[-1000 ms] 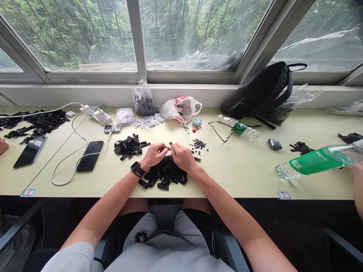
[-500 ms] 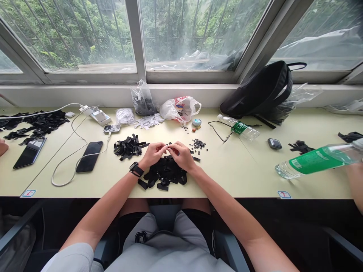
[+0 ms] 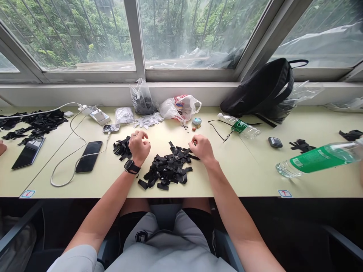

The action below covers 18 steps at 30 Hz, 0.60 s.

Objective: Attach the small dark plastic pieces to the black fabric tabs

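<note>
The two hands, together half a second ago, are now apart: the left hand (image 3: 140, 147), fingers curled, at the small strip pile (image 3: 120, 148); the right hand (image 3: 202, 147), fingers drawn in, over the buttons. I cannot tell what either holds. The big strip pile (image 3: 168, 168) lies between, near the front edge; bare bench (image 3: 244, 173) stretches right toward the bottle (image 3: 314, 158).

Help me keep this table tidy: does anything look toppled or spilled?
Mainly the green-labelled bottle by the glasses, beyond the right hand: it lies on its side, odd since bottles usually stand upright. No spilled liquid shows around it.
</note>
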### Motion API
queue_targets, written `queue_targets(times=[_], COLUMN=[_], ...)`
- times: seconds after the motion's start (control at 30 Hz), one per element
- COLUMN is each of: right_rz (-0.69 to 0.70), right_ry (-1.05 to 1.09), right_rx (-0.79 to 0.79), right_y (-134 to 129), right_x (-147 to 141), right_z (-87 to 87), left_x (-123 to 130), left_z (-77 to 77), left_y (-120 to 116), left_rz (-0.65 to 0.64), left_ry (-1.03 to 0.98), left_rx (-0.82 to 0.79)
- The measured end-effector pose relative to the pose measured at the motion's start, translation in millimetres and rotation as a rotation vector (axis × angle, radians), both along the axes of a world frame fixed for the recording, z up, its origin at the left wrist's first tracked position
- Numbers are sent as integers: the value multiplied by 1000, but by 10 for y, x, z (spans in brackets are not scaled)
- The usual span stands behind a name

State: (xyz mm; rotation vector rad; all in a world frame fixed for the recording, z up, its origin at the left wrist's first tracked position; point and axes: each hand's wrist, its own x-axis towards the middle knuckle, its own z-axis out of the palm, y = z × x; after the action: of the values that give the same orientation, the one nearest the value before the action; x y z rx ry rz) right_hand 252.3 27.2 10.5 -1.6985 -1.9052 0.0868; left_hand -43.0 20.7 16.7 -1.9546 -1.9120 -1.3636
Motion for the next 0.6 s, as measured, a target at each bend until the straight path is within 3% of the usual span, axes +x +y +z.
queue_targets(times=[0.1,0.33,0.43,0.6], right_rz=[-67,-126,-132,-126], right_ry=[-72,-120,-118,-93], right_rx=[-83,-159,-141,-136], right_y=[28,26,24,28], right_x=[99,134,140,145], right_z=[-30,-35,-36,-19], left_x=[58,268,308,293], left_z=[-7,-28,-49,-83], left_y=[-14,-149,-185,-166], left_rz=[-188,-821,-918,-918], left_ry=[14,87,132,123], left_rx=[-34,-198,-220,-224])
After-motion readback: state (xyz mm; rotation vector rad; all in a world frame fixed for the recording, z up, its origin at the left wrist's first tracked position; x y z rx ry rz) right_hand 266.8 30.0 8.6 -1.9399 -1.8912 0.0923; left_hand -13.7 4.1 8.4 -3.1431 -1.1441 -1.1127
